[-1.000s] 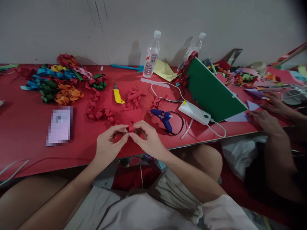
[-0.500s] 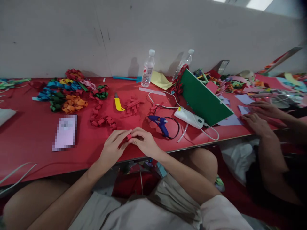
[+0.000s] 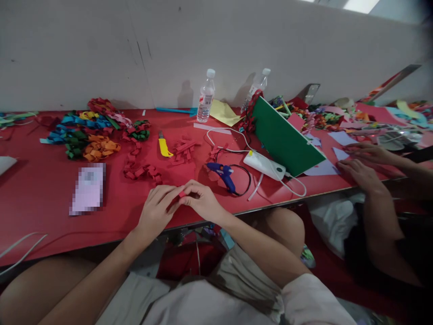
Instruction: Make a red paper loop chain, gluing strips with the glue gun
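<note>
1. Red paper piece (image 3: 181,194), seen from the head camera: it is small and sits pinched between both hands, just above the near edge of the red table (image 3: 40,194).
2. Left hand (image 3: 156,215) has its thumb and forefinger closed narrowly on the piece; right hand (image 3: 204,204) meets it from the other side, fingertips closed on the same piece.
3. Just beyond the hands lies a red paper chain (image 3: 142,170). A blue glue gun (image 3: 223,174) with a black cord lies to their right.
4. Farther back are a yellow knife (image 3: 164,146), a heap of red strips (image 3: 184,149) and a pile of coloured chains (image 3: 84,137) at the left.
5. A water bottle (image 3: 205,96) stands near the wall, and a green board (image 3: 286,137) leans tilted beside a white power block (image 3: 264,165).
6. At the right, another person's hands (image 3: 359,174) rest on pale paper sheets.
</note>
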